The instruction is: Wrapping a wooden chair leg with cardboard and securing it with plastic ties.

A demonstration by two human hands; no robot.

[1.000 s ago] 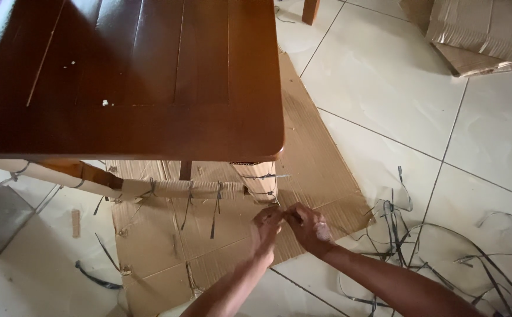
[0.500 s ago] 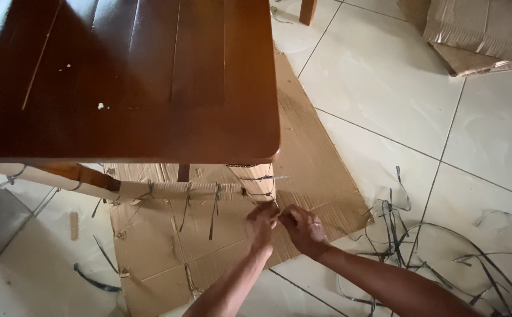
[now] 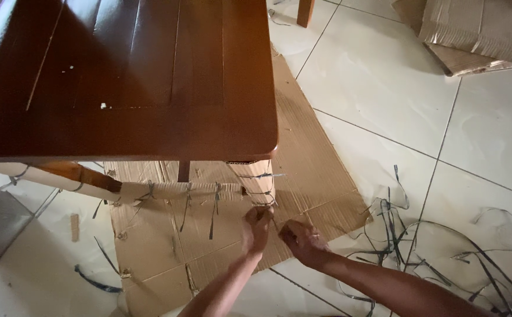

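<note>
A dark brown wooden table fills the upper left. Its near leg is wrapped in cardboard tied with thin dark straps. My left hand pinches a strap at the foot of that wrapped leg. My right hand is closed just to the right of it, low over the flat cardboard sheet on the floor. What the right hand holds is too small to tell. A cardboard-wrapped crossbar with several strap ties runs left from the leg.
A tangle of cut dark straps lies on the white floor tiles to the right. Folded cardboard sits at the top right. Another table leg stands at the top. Loose strap pieces lie at the lower left.
Both hands have stayed at the foot of the wrapped leg. The right hand has drawn slightly away from the left, to the right.
</note>
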